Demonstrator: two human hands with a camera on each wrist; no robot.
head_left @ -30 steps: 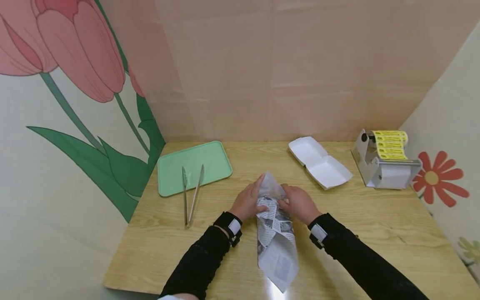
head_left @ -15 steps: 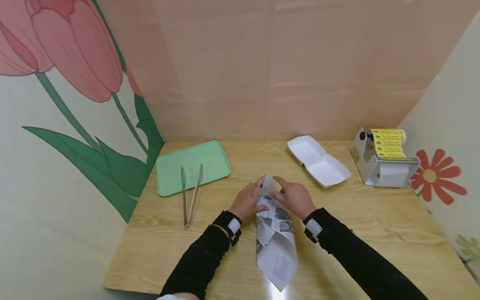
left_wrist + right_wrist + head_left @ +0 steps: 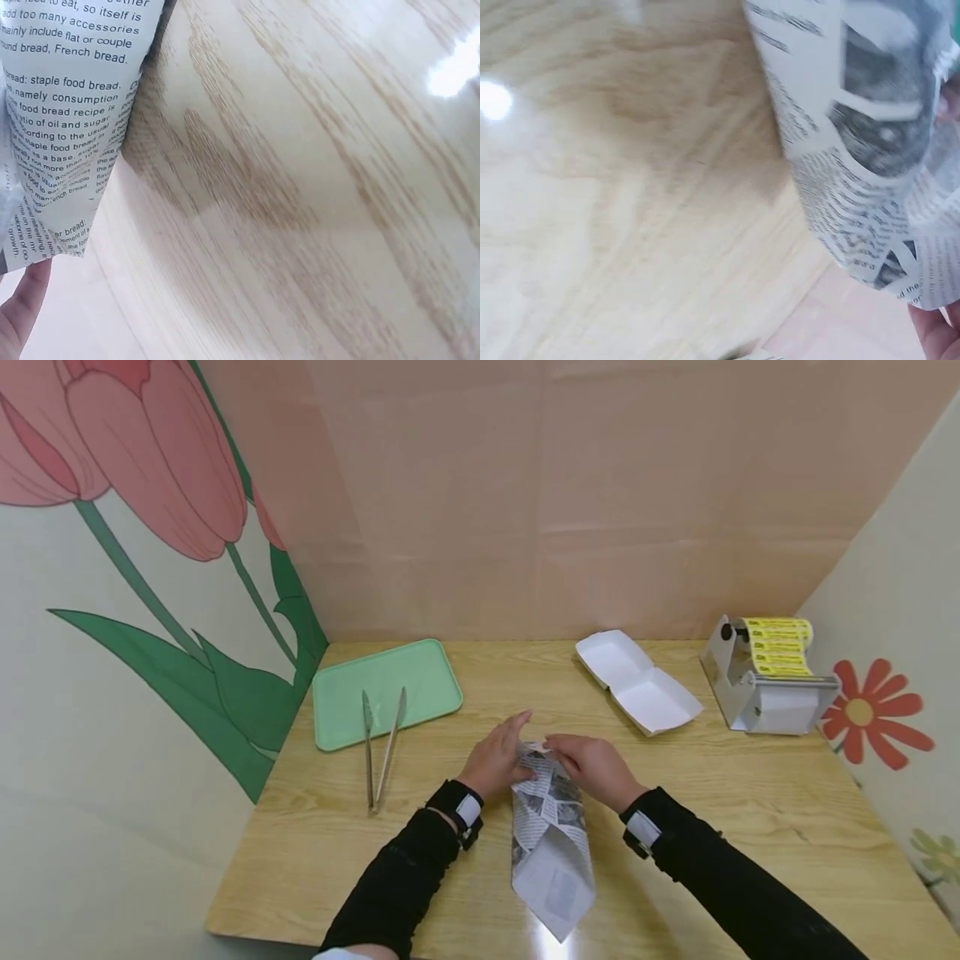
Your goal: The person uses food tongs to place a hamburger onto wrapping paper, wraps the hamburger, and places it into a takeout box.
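A long parcel wrapped in newsprint-patterned paper [image 3: 551, 827] lies on the wooden table, its pointed loose end toward me. At its far end, my left hand [image 3: 495, 756] holds the left side, thumb on top of the paper. My right hand [image 3: 597, 768] pinches the folded far flap from the right. In the left wrist view, printed text about bread covers the paper [image 3: 67, 112], and a fingertip [image 3: 31, 289] touches its end. The right wrist view shows the paper's [image 3: 840, 180] other side with fingers [image 3: 934, 330] at its end. The wrapping hides whatever is inside.
A green tray [image 3: 337, 710] stands at the back left, with metal tongs [image 3: 386, 768] leaning across its front rim. An opened white clamshell box [image 3: 637, 681] lies at the back right. Beside it stands a dispenser [image 3: 772, 685] with a yellow label roll. Walls border the table behind and sideways.
The paper's pointed far end, standing out beyond the hands earlier, is now folded down toward me. My right hand shifted along with it; the left stayed nearly in place.
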